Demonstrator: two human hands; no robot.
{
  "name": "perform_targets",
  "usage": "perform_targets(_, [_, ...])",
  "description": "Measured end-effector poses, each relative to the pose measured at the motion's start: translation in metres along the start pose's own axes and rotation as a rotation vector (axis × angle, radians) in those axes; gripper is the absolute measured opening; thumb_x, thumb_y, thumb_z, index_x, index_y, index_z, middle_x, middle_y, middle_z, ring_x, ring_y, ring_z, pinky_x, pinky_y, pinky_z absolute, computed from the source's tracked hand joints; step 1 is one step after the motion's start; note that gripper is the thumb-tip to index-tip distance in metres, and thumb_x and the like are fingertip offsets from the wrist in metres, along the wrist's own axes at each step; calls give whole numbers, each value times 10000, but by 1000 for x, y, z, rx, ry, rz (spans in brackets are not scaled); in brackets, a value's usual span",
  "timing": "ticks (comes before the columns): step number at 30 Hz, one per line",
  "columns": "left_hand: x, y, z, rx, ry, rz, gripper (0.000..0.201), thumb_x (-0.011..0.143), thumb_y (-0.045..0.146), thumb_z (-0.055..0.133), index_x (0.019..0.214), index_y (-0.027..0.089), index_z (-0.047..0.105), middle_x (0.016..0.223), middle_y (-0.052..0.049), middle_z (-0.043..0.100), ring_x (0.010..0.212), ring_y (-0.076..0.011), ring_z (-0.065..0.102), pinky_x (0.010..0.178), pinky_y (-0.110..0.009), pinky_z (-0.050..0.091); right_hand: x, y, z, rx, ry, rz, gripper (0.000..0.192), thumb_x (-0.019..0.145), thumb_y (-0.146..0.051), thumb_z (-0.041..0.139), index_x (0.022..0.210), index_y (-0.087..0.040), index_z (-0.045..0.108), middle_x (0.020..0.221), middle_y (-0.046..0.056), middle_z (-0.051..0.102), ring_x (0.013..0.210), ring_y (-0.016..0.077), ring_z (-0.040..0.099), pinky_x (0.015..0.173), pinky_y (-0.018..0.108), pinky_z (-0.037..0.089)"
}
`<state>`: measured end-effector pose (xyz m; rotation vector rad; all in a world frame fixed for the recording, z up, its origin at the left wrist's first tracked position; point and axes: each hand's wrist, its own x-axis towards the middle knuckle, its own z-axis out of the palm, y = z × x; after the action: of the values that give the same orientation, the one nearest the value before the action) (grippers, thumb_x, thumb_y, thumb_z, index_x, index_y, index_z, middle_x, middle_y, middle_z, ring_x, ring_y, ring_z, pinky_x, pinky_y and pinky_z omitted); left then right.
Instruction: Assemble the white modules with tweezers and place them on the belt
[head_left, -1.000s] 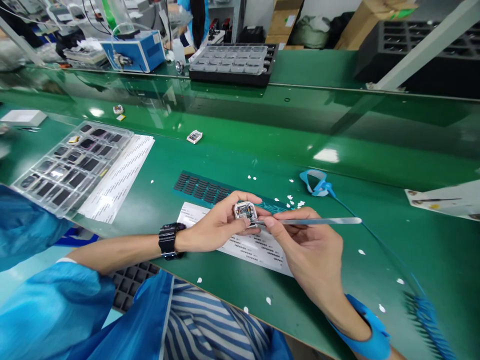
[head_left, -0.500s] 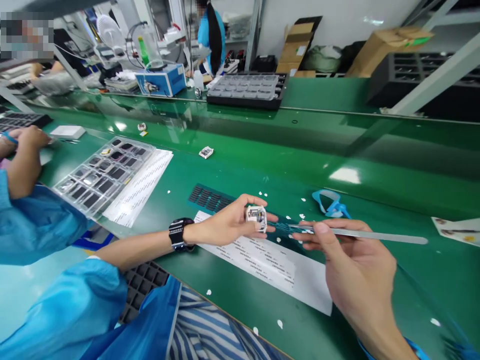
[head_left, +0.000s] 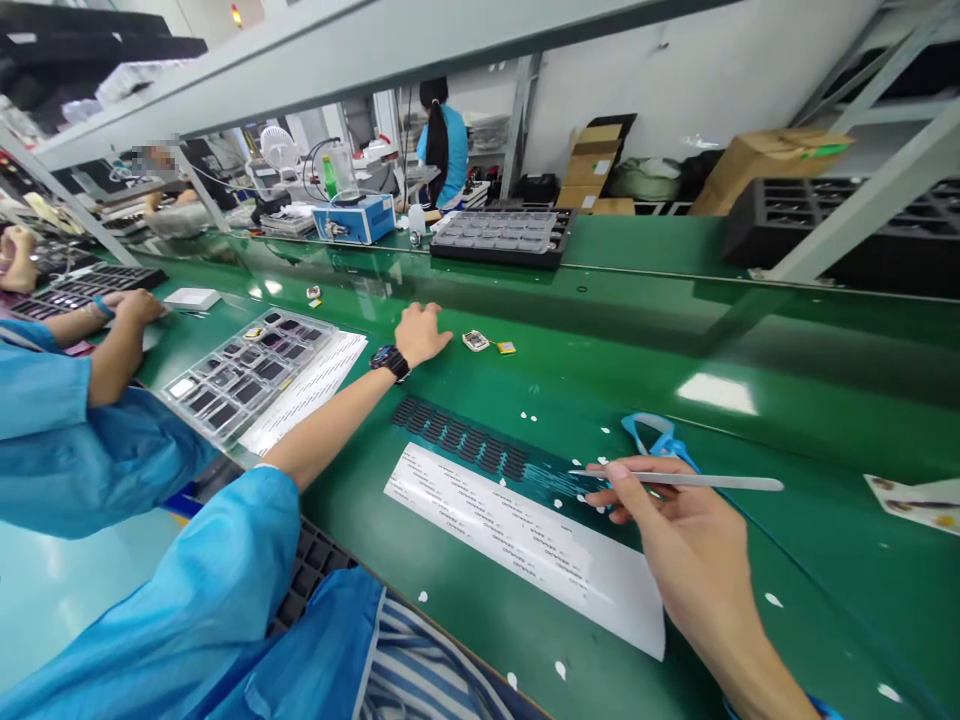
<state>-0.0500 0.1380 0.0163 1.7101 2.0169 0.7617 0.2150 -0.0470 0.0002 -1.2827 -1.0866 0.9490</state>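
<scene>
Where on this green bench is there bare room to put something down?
Bare green lies right of the tweezers, before the paper corner, and on the belt behind. It is crowded around the clear tray, label sheet, left hand and small module.

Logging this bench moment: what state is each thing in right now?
Left hand: empty, resting on the green belt.
Small module: lying on the belt, just off the left fingers.
Right hand: gripping tweezers.
Tweezers: level, tip over the dark strip.
Clear tray: filled with parts.
</scene>
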Motion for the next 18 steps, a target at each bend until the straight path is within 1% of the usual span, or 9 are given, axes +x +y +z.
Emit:
perform_targets(1, [2, -6, -6, 40, 23, -45, 513, 717, 153, 807, 1192, 127, 617, 1401, -219, 535, 1427, -374, 356, 1135, -454, 336, 0, 0, 0, -1, -15, -9, 329, 685, -498, 857, 707, -206, 707, 687, 72, 744, 497, 214, 706, 382, 257, 528])
perform_targets(3, [6, -16, -17, 85, 35, -121, 426, 647, 159, 854, 1027, 93, 672, 1251, -245, 627, 1341, -418, 461, 1077, -483, 385, -1, 1, 0, 1, -50, -22, 323, 705, -497, 847, 716, -207, 703, 683, 70, 741, 501, 213, 706, 386, 258, 528])
perform_targets(4, [8, -19, -21, 89, 36, -145, 365, 629, 163, 864, 938, 91, 683, 1163, -237, 666, 1282, -420, 521, 1041, -478, 414, -1, 1, 0, 0, -64, -25, 325, 715, -500, 841, 722, -208, 699, 682, 69, 741, 501, 213, 705, 388, 261, 529])
perform_targets(7, [9, -21, -26, 26, 37, -147, 243, 642, 154, 853, 790, 113, 665, 932, -154, 715, 1097, -351, 652, 928, -396, 486, -2, 3, 0, 3, -74, -32, 350, 714, -523, 837, 733, -208, 685, 669, 65, 737, 507, 220, 705, 386, 270, 527])
perform_targets(9, [1, -16, -24, -77, 9, -109, 215, 706, 150, 815, 836, 117, 647, 832, -90, 705, 933, -252, 693, 825, -324, 517, -1, 3, -1, 9, -71, -39, 352, 710, -521, 841, 731, -206, 684, 675, 66, 736, 518, 219, 709, 395, 268, 529])
perform_targets(11, [-14, -7, -21, -207, -56, -64, 230, 783, 154, 763, 951, 113, 611, 795, -50, 689, 761, -152, 673, 704, -259, 518, -1, 2, -1, 16, -70, -50, 344, 710, -510, 844, 723, -204, 687, 688, 67, 737, 523, 211, 710, 402, 260, 526])
perform_targets(13, [-38, 5, -17, -327, -143, -25, 258, 827, 143, 722, 1026, 113, 561, 799, -36, 680, 661, -95, 627, 600, -214, 481, -2, 3, -1, 12, -75, -61, 345, 714, -514, 842, 731, -206, 686, 706, 64, 743, 526, 204, 709, 407, 259, 526])
perform_targets(15, [-65, 17, -13, -414, -233, 5, 224, 861, 150, 682, 1032, 129, 538, 792, -24, 673, 605, -72, 581, 523, -197, 419, -3, 5, -1, -1, -89, -79, 352, 730, -535, 825, 744, -216, 677, 713, 57, 746, 527, 203, 706, 413, 271, 531])
perform_targets(18, [-103, 27, -8, -531, -391, 22, 149, 900, 164, 620, 1027, 158, 542, 734, 2, 649, 557, -67, 524, 474, -201, 349, -3, 12, 0, -14, -101, -114, 340, 789, -562, 767, 764, -239, 666, 716, 42, 747, 533, 206, 701, 427, 296, 537])
